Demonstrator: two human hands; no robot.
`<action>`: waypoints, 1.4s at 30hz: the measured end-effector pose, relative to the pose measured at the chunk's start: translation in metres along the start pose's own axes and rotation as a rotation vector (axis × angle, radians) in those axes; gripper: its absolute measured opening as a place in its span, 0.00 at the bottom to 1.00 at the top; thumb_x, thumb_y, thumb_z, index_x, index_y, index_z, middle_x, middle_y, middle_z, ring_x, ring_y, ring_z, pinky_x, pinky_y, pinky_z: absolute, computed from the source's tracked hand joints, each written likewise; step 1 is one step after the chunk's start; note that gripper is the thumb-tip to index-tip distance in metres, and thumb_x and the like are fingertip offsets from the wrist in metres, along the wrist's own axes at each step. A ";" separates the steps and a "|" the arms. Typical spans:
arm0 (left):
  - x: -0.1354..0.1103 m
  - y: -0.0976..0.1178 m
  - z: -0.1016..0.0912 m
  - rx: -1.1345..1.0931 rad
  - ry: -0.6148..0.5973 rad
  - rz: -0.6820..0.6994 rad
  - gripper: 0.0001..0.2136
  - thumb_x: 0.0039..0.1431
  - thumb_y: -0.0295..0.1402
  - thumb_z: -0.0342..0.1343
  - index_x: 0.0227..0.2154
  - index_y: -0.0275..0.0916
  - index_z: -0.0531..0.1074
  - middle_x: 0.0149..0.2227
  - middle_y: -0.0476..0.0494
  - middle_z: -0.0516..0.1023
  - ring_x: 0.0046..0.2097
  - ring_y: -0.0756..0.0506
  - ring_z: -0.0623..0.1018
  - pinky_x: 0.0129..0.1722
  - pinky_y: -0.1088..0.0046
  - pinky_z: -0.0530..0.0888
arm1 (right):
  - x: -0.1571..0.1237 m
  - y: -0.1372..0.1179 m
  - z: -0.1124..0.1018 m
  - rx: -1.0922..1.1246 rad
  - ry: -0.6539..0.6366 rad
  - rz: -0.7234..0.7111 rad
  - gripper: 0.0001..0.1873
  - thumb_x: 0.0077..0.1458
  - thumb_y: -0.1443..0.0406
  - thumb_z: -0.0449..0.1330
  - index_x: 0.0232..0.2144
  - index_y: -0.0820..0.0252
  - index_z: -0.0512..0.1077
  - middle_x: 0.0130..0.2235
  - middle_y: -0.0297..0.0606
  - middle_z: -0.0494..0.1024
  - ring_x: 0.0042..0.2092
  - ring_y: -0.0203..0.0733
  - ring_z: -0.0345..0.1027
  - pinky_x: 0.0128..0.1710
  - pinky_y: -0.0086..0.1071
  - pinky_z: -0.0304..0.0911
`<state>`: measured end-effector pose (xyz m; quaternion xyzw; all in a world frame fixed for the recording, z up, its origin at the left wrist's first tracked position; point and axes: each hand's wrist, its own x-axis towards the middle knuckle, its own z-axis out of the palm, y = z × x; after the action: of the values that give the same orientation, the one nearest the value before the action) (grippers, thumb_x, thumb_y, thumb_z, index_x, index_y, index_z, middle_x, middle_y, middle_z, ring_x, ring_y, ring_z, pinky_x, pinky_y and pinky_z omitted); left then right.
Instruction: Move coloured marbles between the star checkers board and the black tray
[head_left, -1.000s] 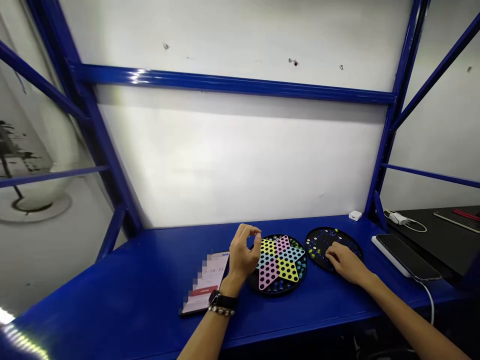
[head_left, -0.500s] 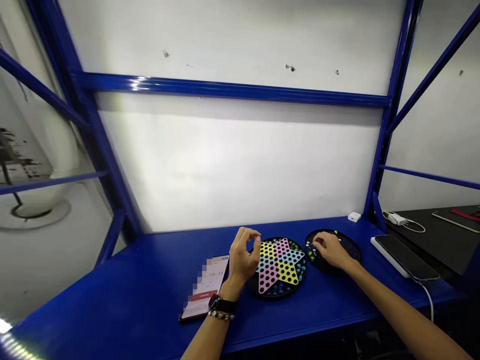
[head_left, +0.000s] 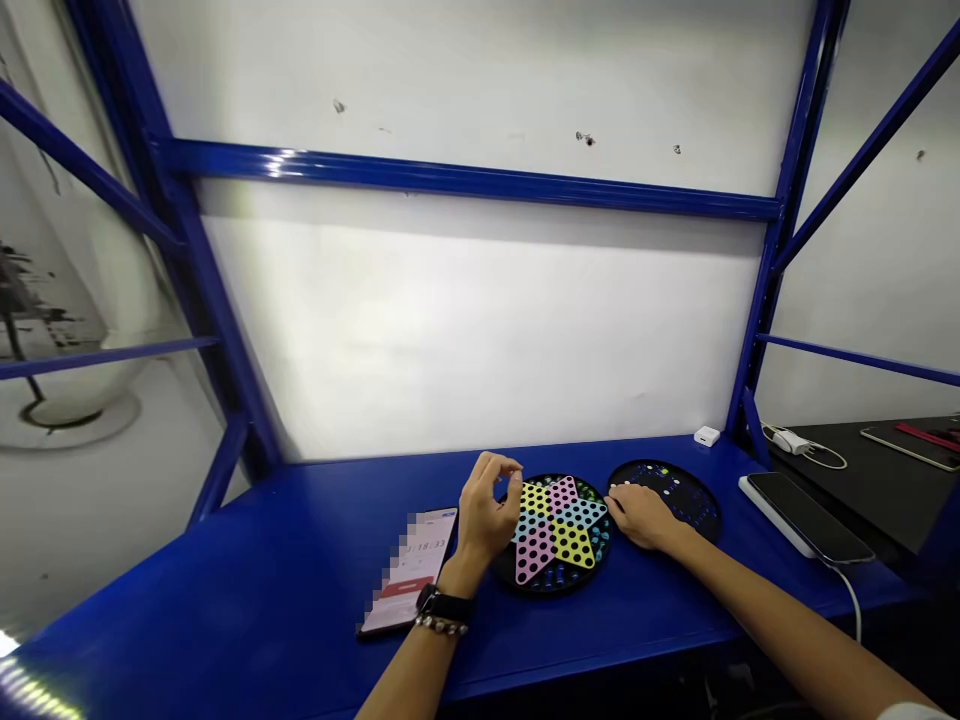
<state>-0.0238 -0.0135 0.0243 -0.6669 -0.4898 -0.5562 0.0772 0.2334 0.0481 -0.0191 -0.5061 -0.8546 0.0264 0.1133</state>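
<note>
right grip (head_left: 643,518) has slid left across the dark round board (head_left: 694,510), to the edge of the star board (head_left: 561,528) on the table (head_left: 225,580). left grip (head_left: 484,515) hangs curled beside it; i cannot tell if either holds anything.

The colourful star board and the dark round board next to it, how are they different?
The star board has a pink, yellow and blue star on top; the dark board shows no star. The dark board's small pieces sit across its face; the star board's show only around its edge. Both are round, black and full of holes.
</note>
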 end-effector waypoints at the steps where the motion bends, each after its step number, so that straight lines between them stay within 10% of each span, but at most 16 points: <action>1: 0.000 -0.001 0.000 -0.006 -0.004 -0.001 0.06 0.63 0.32 0.48 0.32 0.41 0.69 0.34 0.46 0.73 0.38 0.46 0.74 0.37 0.69 0.73 | 0.000 0.000 0.000 -0.010 -0.003 0.002 0.20 0.69 0.61 0.44 0.33 0.58 0.73 0.39 0.42 0.79 0.39 0.42 0.72 0.37 0.32 0.55; 17: 0.000 -0.001 0.000 0.013 -0.003 -0.001 0.07 0.64 0.33 0.48 0.32 0.41 0.69 0.34 0.46 0.74 0.37 0.45 0.74 0.37 0.69 0.72 | -0.001 -0.002 -0.001 0.040 0.064 -0.005 0.29 0.68 0.57 0.44 0.21 0.58 0.73 0.28 0.42 0.79 0.31 0.41 0.71 0.33 0.32 0.54; 24: 0.000 0.002 -0.001 0.002 -0.014 0.018 0.07 0.64 0.33 0.48 0.31 0.42 0.69 0.33 0.46 0.73 0.36 0.46 0.74 0.36 0.69 0.73 | 0.023 0.073 -0.023 0.211 0.337 0.278 0.35 0.69 0.53 0.36 0.18 0.59 0.69 0.21 0.39 0.70 0.24 0.39 0.63 0.30 0.34 0.52; 34: 0.000 0.000 0.000 0.009 -0.015 0.035 0.07 0.64 0.31 0.48 0.32 0.41 0.69 0.34 0.46 0.73 0.37 0.46 0.74 0.37 0.69 0.73 | 0.031 0.106 0.000 -0.188 0.063 0.361 0.22 0.68 0.57 0.45 0.46 0.67 0.72 0.42 0.56 0.78 0.43 0.55 0.75 0.40 0.40 0.62; 42: 0.001 0.004 -0.002 0.012 -0.003 0.018 0.08 0.64 0.32 0.47 0.31 0.41 0.69 0.34 0.46 0.74 0.36 0.47 0.74 0.36 0.70 0.74 | 0.037 0.112 0.005 -0.045 0.111 0.400 0.20 0.68 0.59 0.46 0.32 0.63 0.72 0.37 0.48 0.77 0.38 0.46 0.74 0.37 0.33 0.63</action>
<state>-0.0224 -0.0158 0.0275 -0.6716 -0.4874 -0.5515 0.0852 0.3115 0.1349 -0.0357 -0.6688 -0.7298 0.0014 0.1415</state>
